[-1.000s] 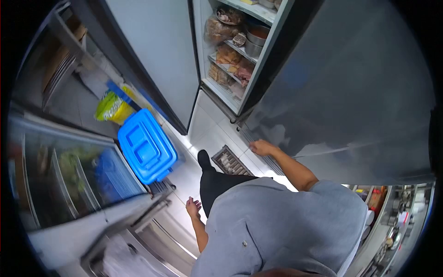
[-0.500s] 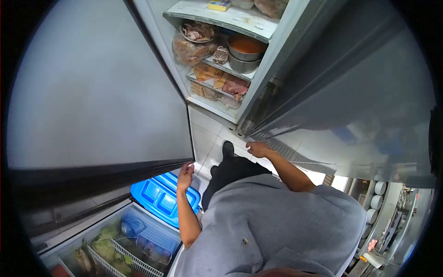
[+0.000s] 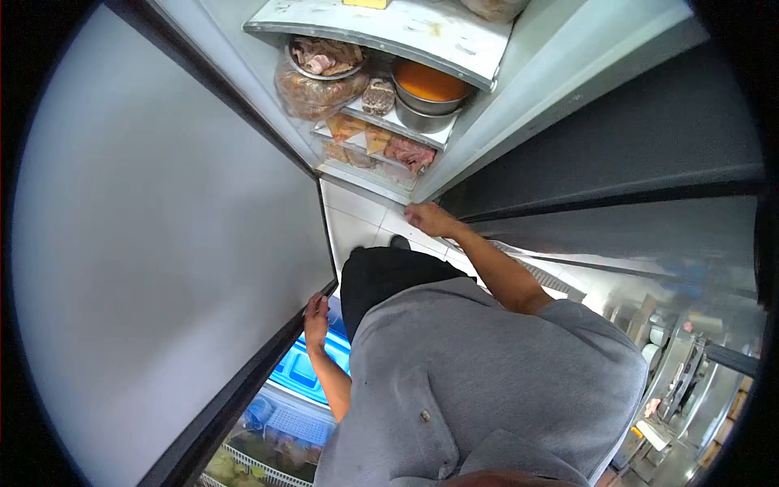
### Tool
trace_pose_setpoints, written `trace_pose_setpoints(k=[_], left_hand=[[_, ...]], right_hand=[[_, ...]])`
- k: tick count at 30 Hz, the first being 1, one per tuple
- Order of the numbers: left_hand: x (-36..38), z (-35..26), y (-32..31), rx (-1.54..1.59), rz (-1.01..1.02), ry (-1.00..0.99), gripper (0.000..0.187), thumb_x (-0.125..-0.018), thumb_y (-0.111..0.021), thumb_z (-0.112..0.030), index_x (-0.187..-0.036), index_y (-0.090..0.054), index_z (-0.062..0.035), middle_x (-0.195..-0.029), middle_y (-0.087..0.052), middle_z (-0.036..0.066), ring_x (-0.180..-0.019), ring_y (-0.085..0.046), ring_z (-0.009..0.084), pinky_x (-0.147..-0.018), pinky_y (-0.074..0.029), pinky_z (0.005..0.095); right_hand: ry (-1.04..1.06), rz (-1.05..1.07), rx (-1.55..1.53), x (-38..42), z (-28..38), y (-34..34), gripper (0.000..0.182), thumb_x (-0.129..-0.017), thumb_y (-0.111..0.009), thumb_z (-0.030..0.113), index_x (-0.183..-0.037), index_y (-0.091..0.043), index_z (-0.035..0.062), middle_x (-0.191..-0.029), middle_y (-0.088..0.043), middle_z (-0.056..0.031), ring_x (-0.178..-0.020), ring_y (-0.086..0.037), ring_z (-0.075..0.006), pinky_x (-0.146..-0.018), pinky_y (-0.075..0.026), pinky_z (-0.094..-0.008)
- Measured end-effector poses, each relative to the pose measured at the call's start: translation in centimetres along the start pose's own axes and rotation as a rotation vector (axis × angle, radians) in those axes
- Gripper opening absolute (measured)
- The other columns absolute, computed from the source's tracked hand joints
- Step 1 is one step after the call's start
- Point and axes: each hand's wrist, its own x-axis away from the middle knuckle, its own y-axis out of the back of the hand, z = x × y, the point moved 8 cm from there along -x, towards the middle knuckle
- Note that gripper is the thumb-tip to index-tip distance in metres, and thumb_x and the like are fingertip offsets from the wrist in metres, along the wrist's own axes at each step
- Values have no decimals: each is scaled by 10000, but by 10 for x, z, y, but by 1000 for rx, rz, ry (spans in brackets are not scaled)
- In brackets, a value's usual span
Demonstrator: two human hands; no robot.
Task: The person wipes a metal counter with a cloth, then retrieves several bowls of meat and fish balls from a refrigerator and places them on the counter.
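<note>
The open refrigerator door [image 3: 211,219] spans the left side. My left hand [image 3: 316,321] is at its free edge, fingers fairly straight and touching or very close to the rim. In front of the refrigerator's lower right corner is my right hand [image 3: 430,219], its fingers loosely bent, with nothing visible in them. Inside the refrigerator, a metal pot [image 3: 428,88] of orange liquid rests on another pot. Left of it, a bowl of meat [image 3: 327,58] sits on a large plastic bag of food [image 3: 318,93]. Packed meat [image 3: 408,152] lies lower down.
A blue plastic lid [image 3: 302,365] lies below the door, beside an open chest holding a blue basket [image 3: 299,426] and leafy vegetables [image 3: 227,469]. A dark door panel [image 3: 608,130] stands on the right. Tiled floor [image 3: 353,203] and kitchen shelving [image 3: 673,381] show too.
The view has come closer to the refrigerator. My left hand has reached the door's edge, which now covers more of the chest. My right hand has moved up toward the refrigerator's corner.
</note>
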Motion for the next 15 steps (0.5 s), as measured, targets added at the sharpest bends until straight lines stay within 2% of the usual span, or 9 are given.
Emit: trace_pose_setpoints(k=[3, 5, 6, 7, 9, 11, 12, 14, 15], left_hand=[[-18, 11, 10, 140, -44, 63, 456, -906, -538, -450, -1216, -534, -115, -1023, -610, 64, -880, -592, 193, -738, -454, 332], [-37, 9, 17, 52, -29, 116, 422, -904, -550, -440, -1132, -565, -86, -874, -614, 47, -770, -585, 170, -671, -451, 300], [-59, -1, 21, -154, -19, -35, 422, -904, -553, -438, -1055, -580, -45, -787, -601, 36, -708, -576, 183, -631, -454, 292], [-62, -43, 15, -224, -22, -126, 389, -903, -559, -376, -1048, -591, -16, -827, -617, 80, -732, -577, 183, -660, -461, 313], [-82, -132, -13, -191, -138, -418, 359, -907, -565, -287, -1069, -597, 32, -940, -653, 154, -854, -612, 223, -770, -473, 331], [-69, -266, -60, -136, 104, -541, 358, -906, -573, -263, -1117, -583, 27, -1094, -633, 195, -1023, -611, 253, -871, -455, 325], [-75, -313, -83, -114, 124, -678, 358, -917, -560, -261, -1126, -568, 29, -1098, -632, 193, -1016, -612, 244, -870, -456, 326], [-68, -410, -125, -3, 253, -831, 402, -916, -556, -294, -1124, -546, 49, -1074, -633, 204, -972, -625, 251, -844, -466, 324], [-82, -436, -147, 197, 365, -678, 440, -889, -587, -322, -1088, -561, 70, -1019, -646, 206, -917, -638, 263, -791, -481, 344]], right_hand=[[-94, -78, -155, 2, 44, 51, 296, -837, -575, 185, -1098, -569, 45, -943, -653, -190, -899, -628, -338, -790, -480, -423], [-165, -286, -243, 2, 54, 78, 268, -838, -574, 154, -1082, -577, 44, -924, -656, -186, -878, -631, -336, -766, -482, -398], [-155, -362, -269, 0, 52, 84, 298, -873, -525, 96, -1153, -514, -5, -881, -630, -132, -827, -628, -216, -727, -502, -341], [-163, -367, -267, -4, 53, 89, 298, -873, -525, 96, -1153, -514, -5, -881, -630, -132, -827, -628, -216, -727, -502, -341], [-89, -804, -547, 4, 54, 128, 450, -906, -512, 94, -1318, -360, -5, -991, -588, -113, -878, -608, -196, -718, -515, -314], [-149, -980, -795, 3, 73, 165, 525, -921, -505, 110, -1367, -254, -9, -1015, -561, -111, -878, -599, -193, -709, -519, -301], [-202, -1139, -1048, 6, 71, 175, 609, -936, -498, 126, -1415, -147, -12, -1039, -533, -109, -878, -591, -191, -701, -524, -288], [-195, -1249, -1014, -5, 71, 189, 650, -939, -505, 143, -1424, -103, -15, -1016, -526, -105, -845, -587, -176, -688, -522, -278], [-184, -1332, -982, -7, 72, 198, 693, -942, -513, 161, -1432, -58, -17, -993, -518, -100, -812, -583, -161, -675, -520, -268]])
